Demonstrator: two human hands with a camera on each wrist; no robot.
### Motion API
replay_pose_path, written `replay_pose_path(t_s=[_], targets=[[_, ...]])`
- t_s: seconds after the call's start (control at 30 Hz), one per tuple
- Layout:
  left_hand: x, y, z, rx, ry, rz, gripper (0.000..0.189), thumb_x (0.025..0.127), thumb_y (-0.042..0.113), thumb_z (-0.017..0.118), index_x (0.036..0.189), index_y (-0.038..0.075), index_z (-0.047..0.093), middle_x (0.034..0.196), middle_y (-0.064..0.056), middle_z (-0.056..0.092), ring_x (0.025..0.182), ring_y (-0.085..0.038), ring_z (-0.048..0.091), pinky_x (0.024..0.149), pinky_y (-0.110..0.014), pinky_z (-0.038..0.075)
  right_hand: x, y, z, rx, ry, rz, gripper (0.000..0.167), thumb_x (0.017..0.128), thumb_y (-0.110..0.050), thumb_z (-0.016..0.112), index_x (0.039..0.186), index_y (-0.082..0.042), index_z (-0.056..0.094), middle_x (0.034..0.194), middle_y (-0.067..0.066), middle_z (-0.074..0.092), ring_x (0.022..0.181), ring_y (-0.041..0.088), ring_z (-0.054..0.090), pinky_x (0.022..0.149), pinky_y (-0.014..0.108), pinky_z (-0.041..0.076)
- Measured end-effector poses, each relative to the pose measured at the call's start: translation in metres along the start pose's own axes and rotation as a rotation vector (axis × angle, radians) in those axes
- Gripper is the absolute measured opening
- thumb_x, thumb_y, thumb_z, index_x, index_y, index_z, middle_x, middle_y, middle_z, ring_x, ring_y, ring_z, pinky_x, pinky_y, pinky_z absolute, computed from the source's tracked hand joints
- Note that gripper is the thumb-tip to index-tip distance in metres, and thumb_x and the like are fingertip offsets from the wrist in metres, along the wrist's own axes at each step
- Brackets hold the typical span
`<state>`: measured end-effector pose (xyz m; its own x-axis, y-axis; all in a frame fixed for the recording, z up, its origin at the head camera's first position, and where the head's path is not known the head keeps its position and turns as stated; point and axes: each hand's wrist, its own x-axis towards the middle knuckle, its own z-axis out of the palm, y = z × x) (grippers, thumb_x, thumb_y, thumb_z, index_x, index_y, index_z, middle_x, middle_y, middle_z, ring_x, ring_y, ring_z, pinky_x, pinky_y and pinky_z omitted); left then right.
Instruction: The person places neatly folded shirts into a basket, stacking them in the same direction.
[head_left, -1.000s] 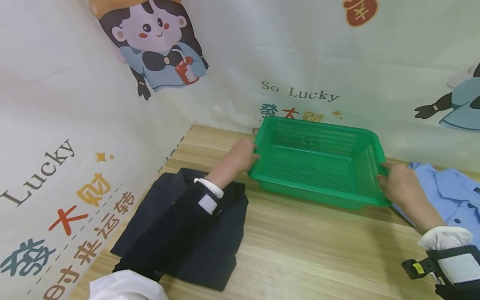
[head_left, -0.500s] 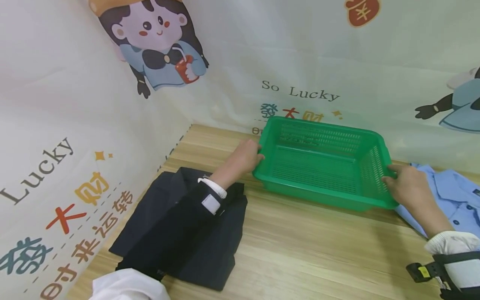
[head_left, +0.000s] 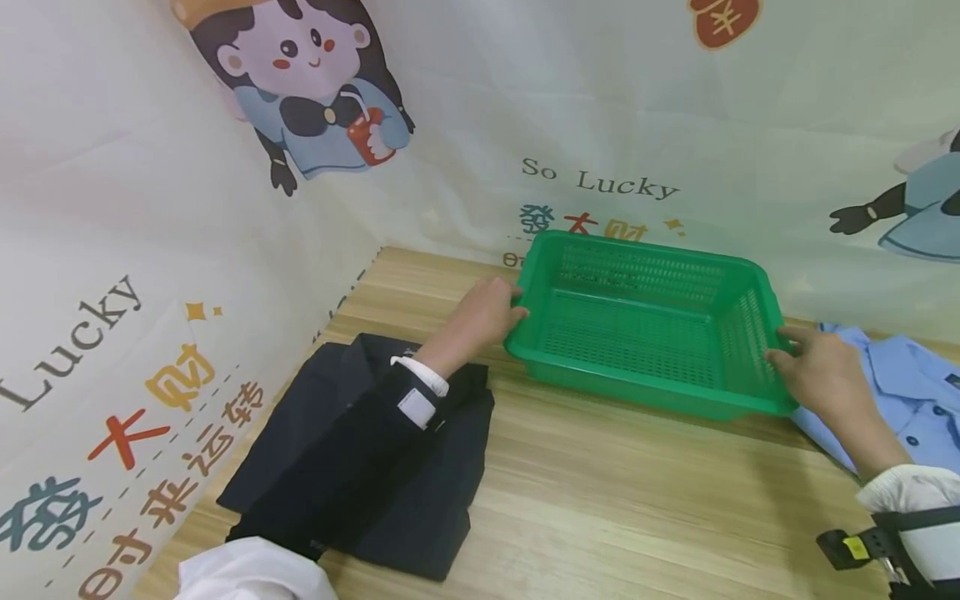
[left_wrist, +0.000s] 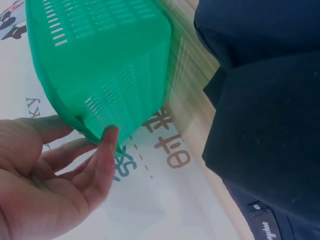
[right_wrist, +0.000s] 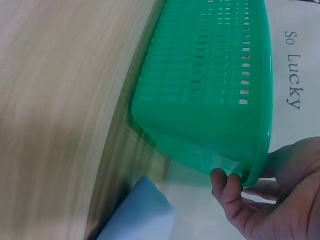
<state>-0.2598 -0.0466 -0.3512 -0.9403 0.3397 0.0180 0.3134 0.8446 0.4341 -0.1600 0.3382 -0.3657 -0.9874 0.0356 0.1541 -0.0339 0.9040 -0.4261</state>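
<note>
A green plastic basket [head_left: 630,333] with slotted walls stands at the back of the wooden table, nothing inside it. My left hand [head_left: 483,317] holds its left end at the rim; in the left wrist view the fingers [left_wrist: 107,150] curl around that edge. At the opposite end my right hand [head_left: 821,371] grips the rim, fingertips [right_wrist: 230,185] bent under the lip in the right wrist view. Beneath my left forearm lies a folded dark navy garment [head_left: 442,500]. A light blue buttoned shirt [head_left: 907,392] lies right beside my right hand.
Printed white cloth [head_left: 450,108] hangs behind the table and along its left side, close to the basket's far rim. The wooden tabletop [head_left: 615,500] stretches in front of the basket, between the two garments.
Both hands and the basket have shifted slightly to the right from one second ago, then stayed nearly still over the last half second. The garments have not visibly moved.
</note>
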Motion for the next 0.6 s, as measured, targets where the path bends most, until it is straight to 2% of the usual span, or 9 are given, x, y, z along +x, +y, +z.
replay_pose_path(t_s=[0.1, 0.23, 0.43, 0.6], targets=[[-0.001, -0.005, -0.002, 0.029, 0.019, 0.015, 0.045, 0.102, 0.024, 0.068, 0.140, 0.001, 0.062, 0.144, -0.015, 0.060, 0.135, -0.034, 0.054, 0.108, -0.045, 0.048, -0.001, 0.000, 0.000, 0.018, -0.009, 0.036, 0.051, 0.107, -0.018, 0.058, 0.136, 0.022, 0.048, 0.119, 0.047, 0.056, 0.101, 0.061, 0.060, 0.068, 0.060, 0.054], [-0.003, -0.014, -0.004, 0.033, 0.033, 0.039, 0.046, 0.102, 0.028, 0.067, 0.142, 0.005, 0.062, 0.144, -0.012, 0.061, 0.133, -0.032, 0.055, 0.102, -0.045, 0.050, -0.004, -0.003, 0.001, 0.059, 0.005, 0.097, 0.063, 0.111, -0.036, 0.047, 0.144, 0.017, 0.043, 0.126, 0.048, 0.052, 0.111, 0.064, 0.053, 0.081, 0.070, 0.048], [-0.014, -0.024, -0.013, 0.080, 0.067, 0.027, 0.053, 0.103, 0.034, 0.065, 0.147, 0.006, 0.057, 0.147, -0.014, 0.058, 0.135, -0.035, 0.053, 0.104, -0.054, 0.046, -0.018, -0.018, -0.001, 0.169, 0.101, 0.102, 0.071, 0.111, -0.042, 0.042, 0.149, 0.018, 0.035, 0.137, 0.049, 0.044, 0.116, 0.063, 0.051, 0.086, 0.074, 0.043], [-0.035, -0.034, -0.026, 0.112, 0.076, 0.026, 0.055, 0.104, 0.036, 0.063, 0.150, 0.007, 0.054, 0.153, -0.018, 0.051, 0.142, -0.038, 0.045, 0.111, -0.063, 0.036, -0.038, -0.040, -0.008, 0.217, 0.185, 0.066, 0.068, 0.109, -0.041, 0.047, 0.150, 0.013, 0.040, 0.143, 0.040, 0.046, 0.116, 0.057, 0.053, 0.081, 0.067, 0.046]])
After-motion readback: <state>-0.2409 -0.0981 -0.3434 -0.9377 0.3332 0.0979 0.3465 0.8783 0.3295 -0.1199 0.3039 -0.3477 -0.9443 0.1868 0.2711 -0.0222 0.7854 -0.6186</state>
